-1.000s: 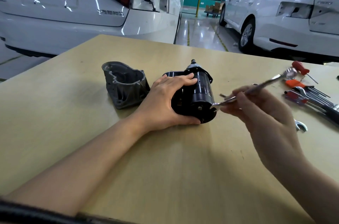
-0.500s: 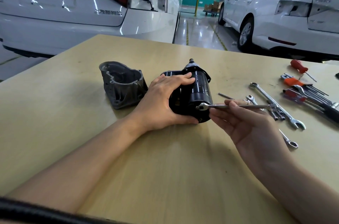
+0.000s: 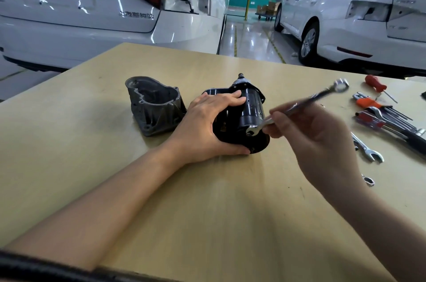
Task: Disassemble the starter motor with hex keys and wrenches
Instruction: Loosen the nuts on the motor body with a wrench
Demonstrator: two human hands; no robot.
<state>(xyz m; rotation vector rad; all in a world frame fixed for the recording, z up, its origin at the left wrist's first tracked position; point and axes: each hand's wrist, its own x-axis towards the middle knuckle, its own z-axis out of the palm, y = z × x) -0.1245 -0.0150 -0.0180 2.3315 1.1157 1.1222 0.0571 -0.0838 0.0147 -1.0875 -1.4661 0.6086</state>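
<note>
The black starter motor body [image 3: 250, 111] lies on its side in the middle of the wooden table [image 3: 207, 212]. My left hand [image 3: 207, 124] grips it from the left, fingers over the top and thumb under the near end. My right hand [image 3: 318, 141] holds a silver combination wrench [image 3: 299, 106]. The wrench's open end sits on a bolt at the motor's near end cap, and its ring end points up and to the right. A grey cast housing [image 3: 154, 104], taken off the motor, stands just left of my left hand.
Loose wrenches [image 3: 368, 150], a hex key set with an orange holder [image 3: 378, 106] and a red-handled screwdriver [image 3: 375, 84] lie at the table's right edge. Two white cars [image 3: 92, 4] stand beyond the far edge of the table.
The wrench handle swung from level, pointing right, up to a steep tilt toward the upper right, with its open end staying at the end-cap bolt. My left hand kept its grip.
</note>
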